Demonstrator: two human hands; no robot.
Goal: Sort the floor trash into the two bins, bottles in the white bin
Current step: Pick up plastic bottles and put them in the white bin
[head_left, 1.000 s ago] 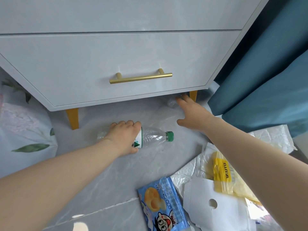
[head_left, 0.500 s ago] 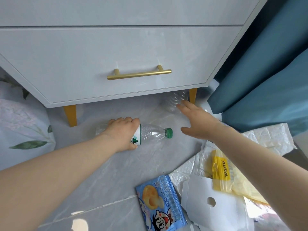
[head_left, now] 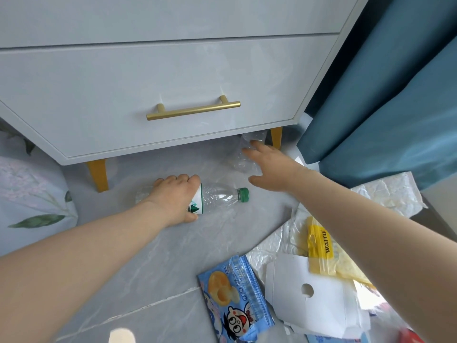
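Clear plastic bottle (green cap pointing right) lies sideways on the grey floor, its labelled middle gripped by the left hand. The right hand, fingers spread wide, extends over a second clear bottle at the cabinet edge.

The picture is bright, with soft and even light. One white glare spot lies on the glossy grey marbled floor tiles at the bottom edge. Under the pale grey drawer cabinet the shadow is faint. Straight lines bend toward the edges.
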